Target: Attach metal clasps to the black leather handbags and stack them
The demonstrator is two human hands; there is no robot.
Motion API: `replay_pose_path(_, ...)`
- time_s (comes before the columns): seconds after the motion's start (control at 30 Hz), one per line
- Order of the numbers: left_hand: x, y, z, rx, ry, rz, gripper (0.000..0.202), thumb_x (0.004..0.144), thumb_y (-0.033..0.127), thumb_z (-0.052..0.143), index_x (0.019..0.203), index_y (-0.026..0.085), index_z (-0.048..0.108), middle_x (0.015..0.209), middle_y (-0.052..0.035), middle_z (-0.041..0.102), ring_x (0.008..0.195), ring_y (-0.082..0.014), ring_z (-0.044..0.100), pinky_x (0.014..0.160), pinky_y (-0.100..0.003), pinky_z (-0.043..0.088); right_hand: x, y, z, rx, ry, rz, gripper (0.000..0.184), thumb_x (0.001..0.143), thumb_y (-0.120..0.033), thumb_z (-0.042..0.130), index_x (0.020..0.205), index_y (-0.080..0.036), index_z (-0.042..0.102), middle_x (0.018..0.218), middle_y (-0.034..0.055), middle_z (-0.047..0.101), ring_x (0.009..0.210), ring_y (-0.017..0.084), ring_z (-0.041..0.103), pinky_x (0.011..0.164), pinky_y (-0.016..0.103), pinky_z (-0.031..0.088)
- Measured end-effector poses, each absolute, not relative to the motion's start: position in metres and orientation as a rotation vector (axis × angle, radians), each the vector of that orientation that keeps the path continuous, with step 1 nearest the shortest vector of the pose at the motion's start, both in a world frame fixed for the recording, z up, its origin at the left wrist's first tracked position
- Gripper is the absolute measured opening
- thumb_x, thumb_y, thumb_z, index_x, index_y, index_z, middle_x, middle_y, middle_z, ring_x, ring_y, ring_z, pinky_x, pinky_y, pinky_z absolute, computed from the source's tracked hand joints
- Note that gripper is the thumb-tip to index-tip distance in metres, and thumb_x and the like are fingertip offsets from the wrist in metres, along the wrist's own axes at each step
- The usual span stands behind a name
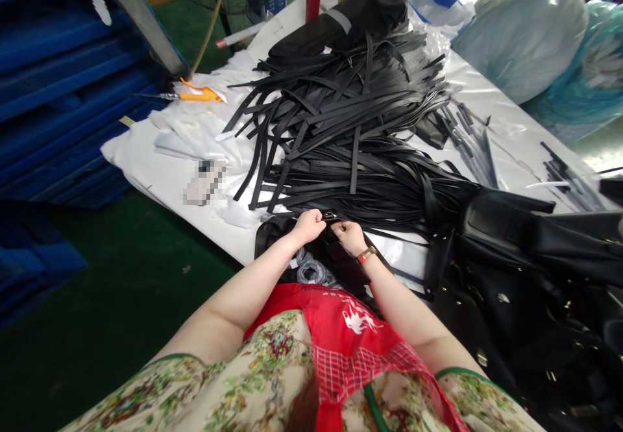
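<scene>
- Head view: a dark leather-like piece (341, 262) is held at the near edge of the worktop (146, 171).
- Its far edge is pinched, fingers closed, by left grip (310, 226) and right grip (348, 236).
- Apparently a metal fitting (329, 216) is being worked; steady pinching seems called for.
</scene>
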State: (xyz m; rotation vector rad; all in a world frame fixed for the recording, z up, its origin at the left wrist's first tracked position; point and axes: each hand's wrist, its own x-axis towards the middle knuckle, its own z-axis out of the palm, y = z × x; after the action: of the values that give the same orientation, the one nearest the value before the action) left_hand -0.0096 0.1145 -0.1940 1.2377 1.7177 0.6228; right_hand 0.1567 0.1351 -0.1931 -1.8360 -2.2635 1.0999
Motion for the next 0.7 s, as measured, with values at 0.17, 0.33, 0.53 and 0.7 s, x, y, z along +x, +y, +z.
replay_pose_path(0.17, -0.011, 0.116, -0.193, 1.220, 1.720, 0.622, 0.022, 0.066, 0.013, 0.053, 0.054, 0.020, 0.035, 0.052, 0.0056, 0.039, 0.054, -0.0116, 0.036, 0.053, -0.026, 0.026, 0.157, 0.132, -0.192, -1.855, -2.272, 1.058, 0.030, 0.087, -0.035, 0.048, 0.093, -0.015, 0.070, 0.079, 0.0054, 0.071, 0.066, 0.015, 0.062, 0.062, 0.024, 0.047)
replay_pose_path(0.33, -0.007, 0.117, -0.192, 1.211, 1.714, 0.615, 0.022, 0.065, 0.013, 0.053, 0.054, 0.020, 0.036, 0.052, 0.0055, 0.039, 0.054, -0.0117, 0.036, 0.053, -0.026, 0.025, 0.145, 0.127, -0.178, -1.831, -2.575, 0.759, 0.023, 0.089, -0.031, 0.049, 0.093, -0.016, 0.066, 0.092, 0.0108, 0.069, 0.087, 0.020, 0.063, 0.078, 0.029, 0.045)
replay_pose_path(0.53, -0.006, 0.116, -0.194, 1.221, 1.699, 0.638, 0.024, 0.064, 0.011, 0.053, 0.053, 0.020, 0.033, 0.052, 0.0051, 0.039, 0.054, -0.0114, 0.036, 0.053, -0.026, 0.024, 0.134, 0.130, -0.175, -1.741, -2.757, 0.800, 0.026, 0.089, -0.023, 0.046, 0.082, -0.014, 0.069, 0.085, 0.0139, 0.070, 0.079, 0.021, 0.065, 0.073, 0.028, 0.044)
replay_pose_path(0.7, -0.008, 0.114, -0.197, 1.223, 1.691, 0.655, 0.026, 0.065, 0.013, 0.053, 0.054, 0.020, 0.032, 0.052, 0.0053, 0.039, 0.054, -0.0115, 0.035, 0.054, -0.026, 0.024, 0.144, 0.136, -0.170, -1.629, -2.745, 0.918, 0.030, 0.093, -0.035, 0.046, 0.104, -0.017, 0.067, 0.086, 0.0055, 0.071, 0.074, 0.014, 0.063, 0.069, 0.022, 0.044)
